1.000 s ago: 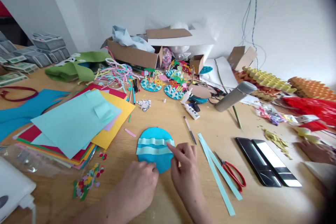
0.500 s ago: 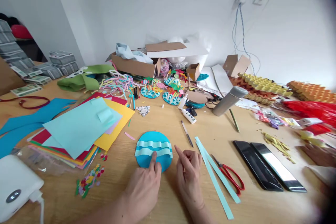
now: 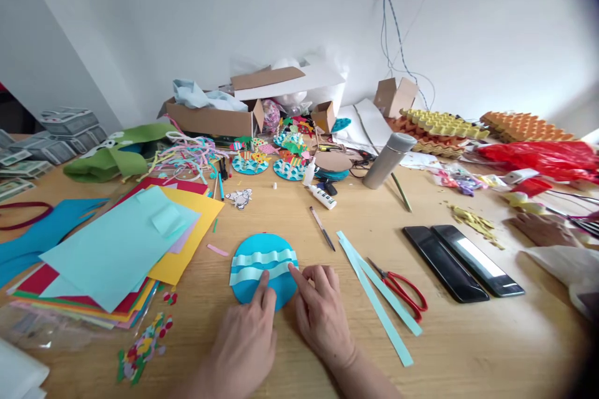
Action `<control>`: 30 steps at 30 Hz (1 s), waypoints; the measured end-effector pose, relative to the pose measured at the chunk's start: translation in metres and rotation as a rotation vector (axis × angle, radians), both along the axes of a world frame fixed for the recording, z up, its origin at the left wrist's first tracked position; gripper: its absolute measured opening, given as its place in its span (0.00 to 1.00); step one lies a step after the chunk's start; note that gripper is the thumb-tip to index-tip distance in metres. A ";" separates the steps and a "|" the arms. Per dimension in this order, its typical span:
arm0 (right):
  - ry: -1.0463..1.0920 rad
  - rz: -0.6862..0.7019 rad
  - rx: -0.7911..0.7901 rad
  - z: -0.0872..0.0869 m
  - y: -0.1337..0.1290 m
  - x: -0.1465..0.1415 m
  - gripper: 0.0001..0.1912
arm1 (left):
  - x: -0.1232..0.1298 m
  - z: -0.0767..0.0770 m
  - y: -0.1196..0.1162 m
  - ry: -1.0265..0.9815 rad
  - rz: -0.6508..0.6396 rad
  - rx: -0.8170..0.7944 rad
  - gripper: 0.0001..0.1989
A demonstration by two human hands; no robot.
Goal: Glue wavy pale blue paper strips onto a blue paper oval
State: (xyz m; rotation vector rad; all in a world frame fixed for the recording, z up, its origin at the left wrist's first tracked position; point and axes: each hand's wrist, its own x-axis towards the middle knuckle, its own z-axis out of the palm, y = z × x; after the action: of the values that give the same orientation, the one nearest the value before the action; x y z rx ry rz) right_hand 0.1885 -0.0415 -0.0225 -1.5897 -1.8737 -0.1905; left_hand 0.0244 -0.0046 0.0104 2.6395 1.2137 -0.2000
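A blue paper disc (image 3: pixel 262 248) lies flat on the wooden table (image 3: pixel 468 336) in front of me, with two wavy pale-blue strips (image 3: pixel 264 257) stuck across it. My left hand (image 3: pixel 246 340) presses its forefinger onto the disc's lower part. My right hand (image 3: pixel 321 312) touches the right end of the lower strip with its forefinger. Neither hand grips anything.
Two long pale-blue paper strips (image 3: pixel 374 299) and red scissors (image 3: pixel 402 290) lie right of my hands. A stack of coloured paper (image 3: pixel 116 249) sits at left, two black phones (image 3: pixel 461 259) at right. Another person's hand (image 3: pixel 543 230) rests at the far right. Boxes and finished craft discs (image 3: pixel 269 162) stand behind.
My left forefinger has come forward onto the disc. My right hand let go of the strip's end, drew back, then returned to touch it. The camera view has tilted and shifted.
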 end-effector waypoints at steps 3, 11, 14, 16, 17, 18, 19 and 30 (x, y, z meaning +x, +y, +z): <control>-0.010 -0.007 -0.018 0.000 0.000 0.000 0.25 | 0.000 -0.002 -0.001 0.000 0.002 -0.009 0.21; -0.019 0.012 -0.043 0.002 0.003 -0.002 0.23 | 0.003 -0.001 0.000 0.052 -0.006 -0.020 0.22; -0.024 0.015 -0.062 0.003 0.004 -0.002 0.23 | 0.004 -0.002 -0.001 0.057 -0.010 -0.004 0.23; -0.029 0.015 -0.072 0.003 0.004 -0.002 0.23 | 0.005 -0.002 -0.001 0.064 -0.011 0.005 0.22; -0.032 0.015 -0.077 0.003 0.003 -0.002 0.23 | 0.005 -0.002 -0.001 0.070 -0.013 0.005 0.21; -0.036 0.017 -0.082 0.002 0.004 -0.003 0.22 | 0.005 -0.002 -0.001 0.075 -0.014 0.005 0.20; -0.040 0.020 -0.086 0.002 0.004 -0.003 0.22 | 0.005 -0.002 -0.001 0.081 -0.015 0.005 0.20; -0.095 0.024 -0.162 0.005 0.004 -0.008 0.19 | 0.006 0.008 0.000 0.104 -0.033 -0.003 0.20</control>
State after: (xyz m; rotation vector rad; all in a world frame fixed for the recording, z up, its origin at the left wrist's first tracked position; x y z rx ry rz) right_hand 0.1805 -0.0373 -0.0178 -1.6916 -2.0243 -0.1077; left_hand 0.0303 -0.0049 0.0179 2.6782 1.2000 -0.3490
